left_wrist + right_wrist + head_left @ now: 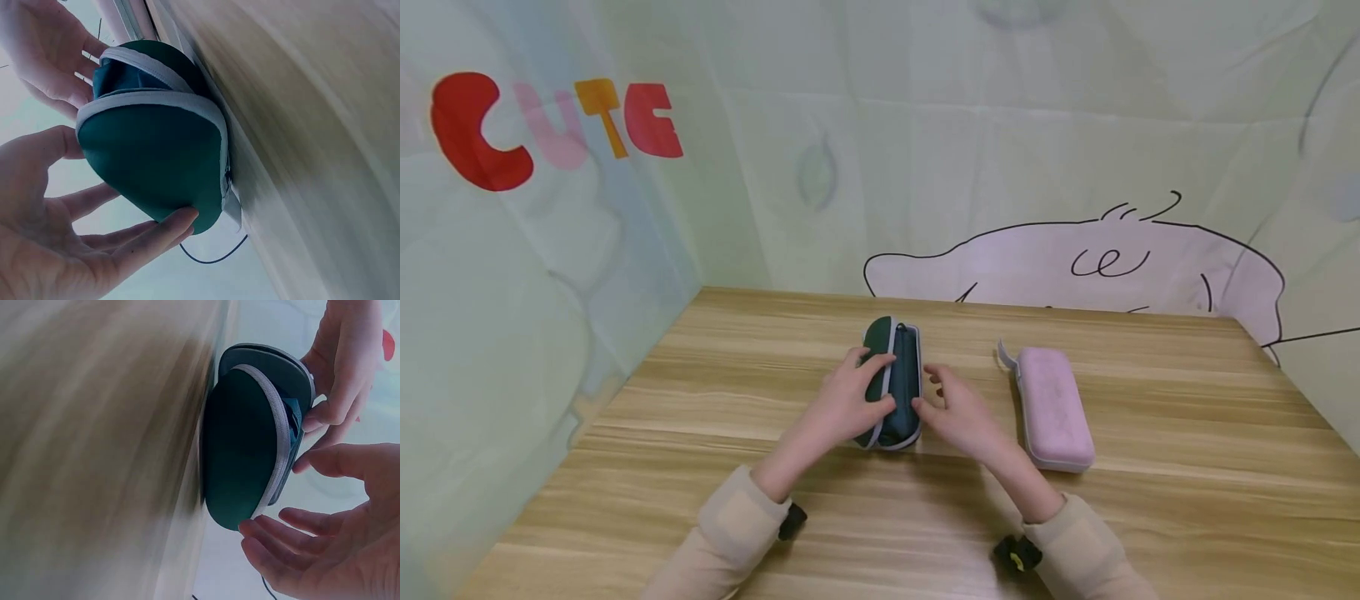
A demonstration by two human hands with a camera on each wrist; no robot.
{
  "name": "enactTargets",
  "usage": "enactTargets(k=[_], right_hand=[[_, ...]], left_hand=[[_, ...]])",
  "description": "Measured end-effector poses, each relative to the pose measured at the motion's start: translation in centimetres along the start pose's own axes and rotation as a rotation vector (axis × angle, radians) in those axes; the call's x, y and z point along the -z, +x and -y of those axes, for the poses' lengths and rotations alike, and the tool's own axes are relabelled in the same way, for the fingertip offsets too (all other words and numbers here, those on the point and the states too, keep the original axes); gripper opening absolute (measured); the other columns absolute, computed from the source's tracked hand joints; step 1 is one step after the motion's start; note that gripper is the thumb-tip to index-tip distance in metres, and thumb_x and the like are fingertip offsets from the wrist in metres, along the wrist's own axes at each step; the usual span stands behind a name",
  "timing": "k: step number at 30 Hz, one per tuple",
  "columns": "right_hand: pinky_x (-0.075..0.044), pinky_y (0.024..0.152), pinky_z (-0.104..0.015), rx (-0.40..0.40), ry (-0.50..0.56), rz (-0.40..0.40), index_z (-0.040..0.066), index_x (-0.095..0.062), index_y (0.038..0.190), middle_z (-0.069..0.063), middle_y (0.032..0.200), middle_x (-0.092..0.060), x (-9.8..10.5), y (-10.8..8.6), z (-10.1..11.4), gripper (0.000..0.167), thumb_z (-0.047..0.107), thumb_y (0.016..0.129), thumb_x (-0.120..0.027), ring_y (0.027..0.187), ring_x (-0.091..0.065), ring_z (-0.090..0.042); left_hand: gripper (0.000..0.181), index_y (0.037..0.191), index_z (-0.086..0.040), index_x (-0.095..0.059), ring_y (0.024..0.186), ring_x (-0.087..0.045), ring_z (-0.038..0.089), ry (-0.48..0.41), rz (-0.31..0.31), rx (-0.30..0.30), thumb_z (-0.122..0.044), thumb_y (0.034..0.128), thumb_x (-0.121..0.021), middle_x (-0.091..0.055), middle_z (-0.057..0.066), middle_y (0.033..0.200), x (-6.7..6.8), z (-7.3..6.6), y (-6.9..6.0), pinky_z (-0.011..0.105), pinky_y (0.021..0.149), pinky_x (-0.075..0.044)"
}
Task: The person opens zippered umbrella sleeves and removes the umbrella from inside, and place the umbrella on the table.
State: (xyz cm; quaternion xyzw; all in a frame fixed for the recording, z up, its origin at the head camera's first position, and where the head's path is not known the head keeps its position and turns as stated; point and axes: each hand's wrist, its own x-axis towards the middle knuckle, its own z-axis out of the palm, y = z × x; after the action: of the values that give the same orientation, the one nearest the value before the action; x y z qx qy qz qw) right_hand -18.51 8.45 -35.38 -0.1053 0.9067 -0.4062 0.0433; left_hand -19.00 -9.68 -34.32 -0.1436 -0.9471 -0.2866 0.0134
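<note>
A dark green case (876, 337) with pale zipper edging lies unzipped on the table, a dark blue-green folded item (905, 375) showing inside it. The left hand (850, 398) grips the case's left part, its thumb and fingers spread over the lid; in the left wrist view its fingertips touch the green shell (156, 156). On the other side, the right hand (958, 412) has bent, parted fingers at the case's right rim. The right wrist view shows its fingertips at the lower edge of the green shell (240, 444).
A pink case (1056, 408) with a wrist strap lies closed on the wooden table (700, 417), to the right of the right hand. Behind the table hangs a printed cloth (775, 167) with a cartoon outline and coloured letters.
</note>
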Motion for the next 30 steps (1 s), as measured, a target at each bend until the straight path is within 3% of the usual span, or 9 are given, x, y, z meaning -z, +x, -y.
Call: enactTargets(k=[12, 18, 25, 30], right_hand=[[-0.049, 0.093, -0.047, 0.097, -0.134, -0.097, 0.002, -0.055, 0.13, -0.018, 0.128, -0.058, -0.2, 0.6, 1.2, 0.046, 0.024, 0.091, -0.064, 0.114, -0.058, -0.033], [-0.051, 0.092, -0.045, 0.132, -0.28, -0.107, -0.002, -0.056, 0.128, -0.02, 0.126, -0.059, -0.6, 0.9, 2.3, 0.046, 0.024, 0.091, -0.064, 0.114, -0.057, -0.032], [-0.052, 0.084, -0.04, 0.216, -0.437, -0.15, -0.004, -0.059, 0.122, -0.02, 0.116, -0.062, -1.8, 0.9, 2.6, 0.043, 0.024, 0.091, -0.064, 0.101, -0.056, -0.03], [-0.05, 0.082, -0.038, 0.258, -0.506, -0.206, -0.006, -0.061, 0.118, -0.021, 0.11, -0.065, -2.8, 0.9, 3.1, 0.044, 0.026, 0.089, -0.067, 0.094, -0.054, -0.029]], left_hand=[[0.05, 0.137, -0.019, -0.053, 0.117, -0.054, 0.046, 0.045, 0.02, 0.041, -0.026, 0.0887, -0.063, -0.043, 0.023, 0.142, 0.8, 0.4, -0.3, 0.057, 0.091, -0.047], [0.049, 0.136, -0.015, -0.053, 0.107, -0.059, 0.039, 0.055, 0.011, 0.037, -0.023, 0.089, -0.063, -0.05, 0.022, 0.135, 1.0, 0.5, -0.2, 0.051, 0.087, -0.05], [0.048, 0.134, -0.011, -0.054, 0.075, -0.058, 0.024, 0.051, 0.003, 0.061, -0.02, 0.088, -0.064, -0.057, 0.021, 0.123, 1.5, 0.7, -0.1, 0.031, 0.061, -0.05], [0.048, 0.132, -0.007, -0.054, 0.068, -0.057, 0.02, 0.045, -0.002, 0.088, -0.017, 0.0873, -0.064, -0.059, 0.021, 0.116, 1.7, 0.9, -0.2, 0.026, 0.054, -0.048]])
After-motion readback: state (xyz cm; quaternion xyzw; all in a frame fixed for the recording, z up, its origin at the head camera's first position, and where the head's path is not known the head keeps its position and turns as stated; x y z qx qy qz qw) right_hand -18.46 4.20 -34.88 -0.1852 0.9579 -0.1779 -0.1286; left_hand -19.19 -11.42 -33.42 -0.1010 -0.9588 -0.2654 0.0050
